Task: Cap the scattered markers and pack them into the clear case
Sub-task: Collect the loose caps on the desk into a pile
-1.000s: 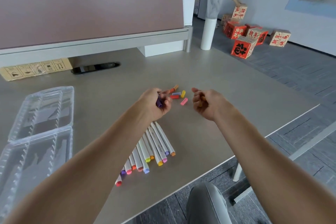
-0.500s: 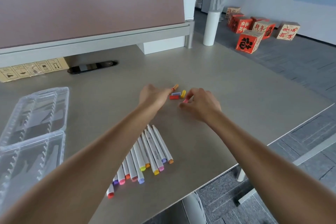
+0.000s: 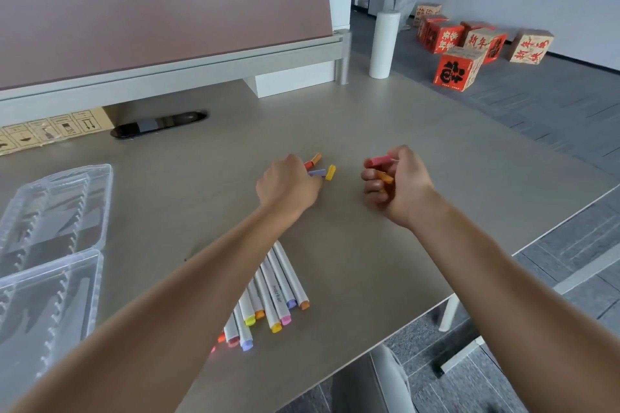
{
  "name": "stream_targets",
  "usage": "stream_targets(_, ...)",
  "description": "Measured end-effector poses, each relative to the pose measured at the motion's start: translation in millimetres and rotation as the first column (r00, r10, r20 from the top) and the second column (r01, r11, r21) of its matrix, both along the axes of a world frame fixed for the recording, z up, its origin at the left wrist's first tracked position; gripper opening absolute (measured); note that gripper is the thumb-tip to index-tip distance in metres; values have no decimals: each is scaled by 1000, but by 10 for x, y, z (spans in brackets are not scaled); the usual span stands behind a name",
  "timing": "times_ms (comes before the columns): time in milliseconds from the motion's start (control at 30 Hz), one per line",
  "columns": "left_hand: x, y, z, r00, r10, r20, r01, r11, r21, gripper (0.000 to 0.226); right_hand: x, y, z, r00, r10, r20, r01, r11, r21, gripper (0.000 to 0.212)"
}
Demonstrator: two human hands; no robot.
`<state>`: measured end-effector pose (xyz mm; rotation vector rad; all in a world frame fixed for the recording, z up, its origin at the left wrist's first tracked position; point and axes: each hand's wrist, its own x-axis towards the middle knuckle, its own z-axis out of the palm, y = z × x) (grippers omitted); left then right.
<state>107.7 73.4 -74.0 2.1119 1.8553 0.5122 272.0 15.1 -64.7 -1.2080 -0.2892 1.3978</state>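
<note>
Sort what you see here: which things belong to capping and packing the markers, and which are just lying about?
Job: markers; loose caps; pink cap in the right hand; left hand; clear case.
Lying about: cardboard sheet; white roll; printed boxes.

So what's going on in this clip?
A person at a desk is gathering loose marker caps. The right hand holds a pink cap and an orange one; the left hand reaches over the few caps left on the desk. The markers lie bunched near the edge, and the clear case sits open with no markers in it.
</note>
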Motion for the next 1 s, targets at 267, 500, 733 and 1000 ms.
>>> stream_targets(267, -136, 58, -33, 995, -90, -32, 91, 996, 20, 31, -136, 148, -1, 995, -67, -70, 62, 996, -63, 31)
stream_targets(500, -240, -57, 217, 672, 256, 694, 103, 896, -431, 26, -219, 208, -46, 901, -28, 433, 69, 994, -81, 22)
stream_targets(733, -389, -98, 205, 121, 569, 813, 548, 645, -533, 14, -190, 257, -139, 395, 59, 917, -19, 998, -56, 22)
stream_targets(1000, -336, 90, 233, 265, 490, 831, 338, 760, -555, 27, -209, 413, -185, 23, 229, 973, -213, 952, -219, 43)
